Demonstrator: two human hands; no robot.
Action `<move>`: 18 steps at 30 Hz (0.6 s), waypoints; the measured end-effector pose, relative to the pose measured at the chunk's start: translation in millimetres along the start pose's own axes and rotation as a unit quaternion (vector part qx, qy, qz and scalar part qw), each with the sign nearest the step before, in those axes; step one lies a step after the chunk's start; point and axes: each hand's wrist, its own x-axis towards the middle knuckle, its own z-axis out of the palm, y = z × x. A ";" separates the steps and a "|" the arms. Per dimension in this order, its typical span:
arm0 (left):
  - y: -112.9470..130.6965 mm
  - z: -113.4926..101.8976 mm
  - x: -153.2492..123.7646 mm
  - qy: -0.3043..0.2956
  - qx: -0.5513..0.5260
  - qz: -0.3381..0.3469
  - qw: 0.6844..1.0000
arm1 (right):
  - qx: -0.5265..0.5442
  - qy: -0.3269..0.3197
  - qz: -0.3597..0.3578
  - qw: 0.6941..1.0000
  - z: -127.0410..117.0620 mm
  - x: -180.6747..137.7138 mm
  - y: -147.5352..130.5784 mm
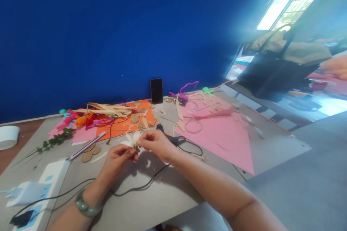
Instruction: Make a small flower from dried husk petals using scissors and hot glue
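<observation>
A pale cream flower [132, 138] with pointed, husk-like petals is held between my two hands over the near middle of the table. My left hand [121, 155] pinches it low down from the left. From the right, the fingertips of my right hand [153, 143] press on its petals or base; the exact spot is hidden by the fingers. Just behind my right hand lies a black tool with a cord [173, 139], perhaps a glue gun, partly covered by that hand. A pale strip [99, 156] lies on the table left of my left hand.
Orange paper [116, 130] carries dried strips [108, 109] and brown discs [135, 118]. Pink paper [219, 139] lies right. A phone [156, 91] leans on the blue wall. At left are a green leafy stem [54, 141], tweezers-like tool [87, 146] and power strip [55, 173]; a cable crosses the front.
</observation>
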 end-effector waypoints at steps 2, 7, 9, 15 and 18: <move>-0.3 -0.6 0.1 -0.010 0.004 0.005 1.000 | 0.000 0.009 -0.002 1.000 0.6 -0.5 -1.3; -1.5 -2.7 0.3 -0.019 -0.001 -0.003 1.000 | 0.014 0.000 -0.009 1.000 1.9 -2.2 -3.7; -2.0 -3.4 0.1 -0.019 -0.007 -0.003 1.000 | 0.021 -0.002 -0.011 1.000 2.7 -2.9 -4.8; -5.1 -5.5 1.0 -0.023 0.000 0.005 1.000 | 0.042 -0.012 -0.017 0.999 3.7 -2.4 -2.3; -5.7 -6.3 1.2 -0.020 0.000 0.010 1.000 | 0.039 -0.013 -0.017 0.999 3.7 -1.3 1.4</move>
